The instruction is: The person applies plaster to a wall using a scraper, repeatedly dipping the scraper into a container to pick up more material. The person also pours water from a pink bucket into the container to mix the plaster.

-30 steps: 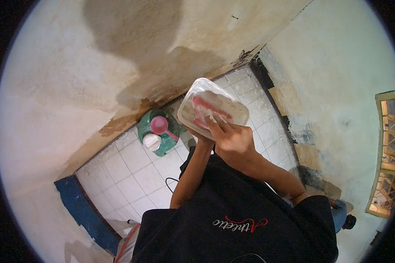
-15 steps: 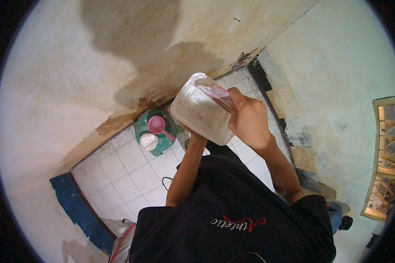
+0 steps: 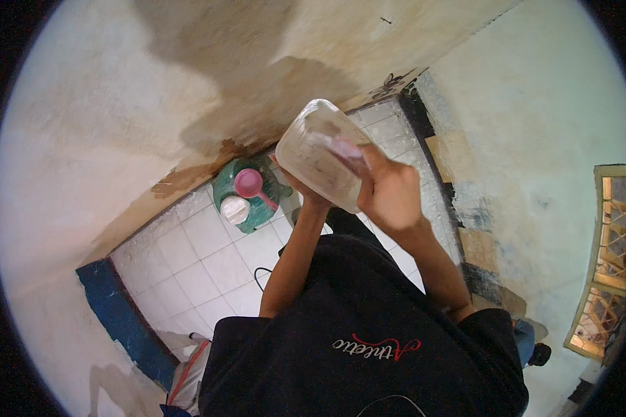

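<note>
My left hand grips a translucent whitish plastic rectangular container from underneath, its fingertips partly hidden. My right hand is closed at the container's right side, holding a flat pink object inside it; what that object is, I cannot make out. Below and left of the container, a pink long-handled dipper and a white round tub rest on a green item on the floor.
White tiled floor meets stained beige and pale walls. A black cable lies at the left. A barred window is at right, blue jeans lie low right, and a pale sack stands lower left.
The container has moved up in the view. My right hand has shifted from the container's middle to its right side, drawing the pink object with it and turning it.
</note>
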Action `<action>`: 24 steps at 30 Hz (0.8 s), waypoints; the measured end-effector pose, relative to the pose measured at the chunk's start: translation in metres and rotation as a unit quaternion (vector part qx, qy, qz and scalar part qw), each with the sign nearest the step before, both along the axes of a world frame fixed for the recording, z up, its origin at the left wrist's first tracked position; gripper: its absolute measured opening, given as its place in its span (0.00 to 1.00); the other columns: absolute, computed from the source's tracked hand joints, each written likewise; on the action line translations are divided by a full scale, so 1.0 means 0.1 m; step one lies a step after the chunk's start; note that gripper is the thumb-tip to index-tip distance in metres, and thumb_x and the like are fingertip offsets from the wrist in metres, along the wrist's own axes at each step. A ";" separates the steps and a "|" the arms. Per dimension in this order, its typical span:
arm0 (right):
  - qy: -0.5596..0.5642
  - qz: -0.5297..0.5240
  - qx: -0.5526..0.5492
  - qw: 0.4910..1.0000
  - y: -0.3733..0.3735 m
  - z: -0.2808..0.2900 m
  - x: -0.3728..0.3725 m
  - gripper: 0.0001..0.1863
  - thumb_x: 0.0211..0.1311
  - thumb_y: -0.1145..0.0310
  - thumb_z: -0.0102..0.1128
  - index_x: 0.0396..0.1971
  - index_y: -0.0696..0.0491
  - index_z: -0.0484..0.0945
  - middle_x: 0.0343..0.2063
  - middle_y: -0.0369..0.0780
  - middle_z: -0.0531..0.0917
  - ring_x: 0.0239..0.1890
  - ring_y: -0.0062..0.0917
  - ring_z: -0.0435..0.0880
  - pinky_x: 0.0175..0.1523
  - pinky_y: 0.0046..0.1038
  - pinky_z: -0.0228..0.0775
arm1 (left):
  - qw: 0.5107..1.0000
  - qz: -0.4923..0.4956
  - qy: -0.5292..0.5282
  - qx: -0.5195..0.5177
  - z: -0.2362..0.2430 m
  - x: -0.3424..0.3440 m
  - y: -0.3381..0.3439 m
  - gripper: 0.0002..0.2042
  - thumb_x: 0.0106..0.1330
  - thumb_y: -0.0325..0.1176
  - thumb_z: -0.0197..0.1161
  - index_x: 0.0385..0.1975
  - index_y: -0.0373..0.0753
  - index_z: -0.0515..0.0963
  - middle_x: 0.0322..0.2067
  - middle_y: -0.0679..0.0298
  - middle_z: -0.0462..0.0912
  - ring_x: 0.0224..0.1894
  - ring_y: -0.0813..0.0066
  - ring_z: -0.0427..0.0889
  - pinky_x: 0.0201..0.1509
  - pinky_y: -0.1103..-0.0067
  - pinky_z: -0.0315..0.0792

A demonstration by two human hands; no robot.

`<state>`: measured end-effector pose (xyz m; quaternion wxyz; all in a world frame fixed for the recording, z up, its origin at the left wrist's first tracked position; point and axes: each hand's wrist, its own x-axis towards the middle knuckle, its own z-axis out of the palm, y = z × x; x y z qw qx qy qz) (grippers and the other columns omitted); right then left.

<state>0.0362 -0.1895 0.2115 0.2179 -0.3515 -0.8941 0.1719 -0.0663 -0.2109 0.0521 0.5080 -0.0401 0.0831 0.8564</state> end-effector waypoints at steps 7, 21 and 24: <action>-0.001 0.097 0.067 0.993 -0.29 -0.06 -0.09 0.18 0.44 0.81 0.57 0.41 0.57 0.77 0.25 0.47 0.83 0.24 0.37 0.84 0.27 0.34 0.75 | 0.994 0.080 0.052 -0.057 -0.25 0.09 0.16 0.41 0.62 0.73 0.32 0.62 0.45 0.64 0.59 0.60 0.68 0.60 0.62 0.68 0.66 0.65 0.61; -0.024 0.078 0.018 0.997 -0.19 0.31 -0.15 0.18 0.47 0.79 0.56 0.42 0.55 0.76 0.23 0.48 0.82 0.25 0.40 0.83 0.29 0.37 0.74 | 1.000 0.012 0.005 0.003 -0.43 0.08 0.11 0.39 0.62 0.71 0.36 0.61 0.45 0.65 0.58 0.60 0.70 0.59 0.61 0.70 0.64 0.64 0.64; -0.044 0.027 0.009 0.999 -0.12 0.26 -0.14 0.20 0.46 0.80 0.55 0.43 0.54 0.76 0.24 0.48 0.82 0.26 0.41 0.83 0.30 0.37 0.75 | 1.000 -0.011 -0.007 0.017 -0.51 0.06 0.11 0.38 0.62 0.70 0.37 0.61 0.45 0.65 0.57 0.59 0.70 0.58 0.61 0.70 0.64 0.63 0.64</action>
